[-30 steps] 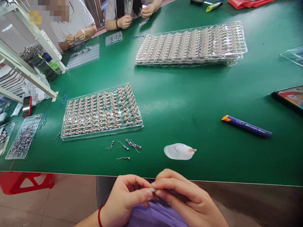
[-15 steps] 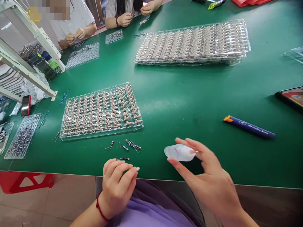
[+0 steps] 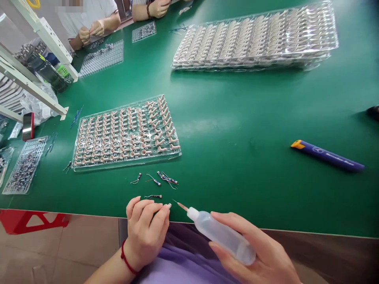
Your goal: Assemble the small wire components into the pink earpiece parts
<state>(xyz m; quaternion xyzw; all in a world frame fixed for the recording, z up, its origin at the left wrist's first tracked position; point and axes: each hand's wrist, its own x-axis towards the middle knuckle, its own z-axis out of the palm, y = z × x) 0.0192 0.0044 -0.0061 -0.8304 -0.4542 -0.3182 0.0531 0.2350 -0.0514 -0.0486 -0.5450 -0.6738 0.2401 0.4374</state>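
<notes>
Between the thumb and forefinger of my left hand (image 3: 147,230) is a small pale part (image 3: 169,205), mostly hidden by the fingertips. My right hand (image 3: 251,244) grips a translucent squeeze bottle (image 3: 220,232), tilted so its thin needle tip (image 3: 177,202) points left. The needle ends just right of the pale part, apart from it. Beyond my left hand lie several small wired components (image 3: 167,178), and one more (image 3: 153,196) lies close to the fingers. Behind them sits a clear tray (image 3: 127,161) filled with rows of beige pipe-shaped pieces (image 3: 118,136).
A stack of filled clear trays (image 3: 251,39) stands at the back. A blue cutter-like tool with an orange end (image 3: 327,156) lies at right. Left are a white metal frame (image 3: 53,43), a phone (image 3: 28,126) and a parts tray (image 3: 26,165). Two people's hands (image 3: 91,31) work across the table.
The squeeze bottle has swung round in my right hand, its needle now pointing left near my left fingertips. My left hand has hardly moved. The view has shifted slightly.
</notes>
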